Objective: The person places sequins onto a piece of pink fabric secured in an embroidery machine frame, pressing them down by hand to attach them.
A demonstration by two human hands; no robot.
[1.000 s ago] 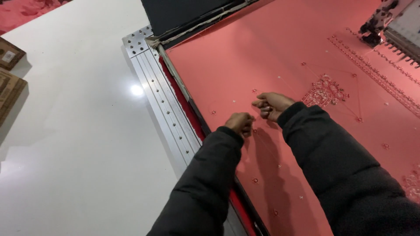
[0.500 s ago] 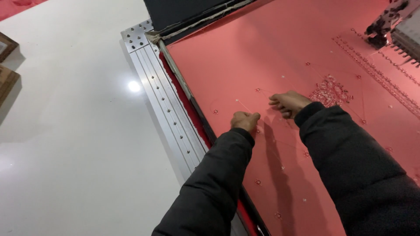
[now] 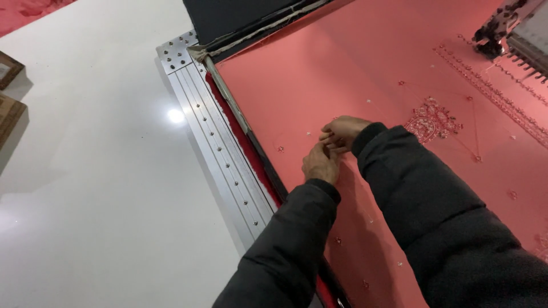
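A large pink fabric (image 3: 342, 68) is stretched flat in a frame, dotted with small embroidered motifs and one bigger beaded motif (image 3: 431, 121). My left hand (image 3: 321, 163) and my right hand (image 3: 341, 133) meet over the cloth near its left edge, fingertips pinched together and touching each other. Whatever they pinch is too small to make out; it may be a thread. Both arms wear dark padded sleeves.
A perforated metal rail (image 3: 214, 134) borders the fabric's left side, beside a glossy white tabletop (image 3: 85, 171). An embroidery machine head (image 3: 514, 28) sits at the far right. Wooden items (image 3: 8, 97) lie at the left edge. Dark cloth (image 3: 240, 17) lies at top.
My hands were apart half a second ago; now they have come together over the fabric with fingertips touching. The view has shifted slightly.
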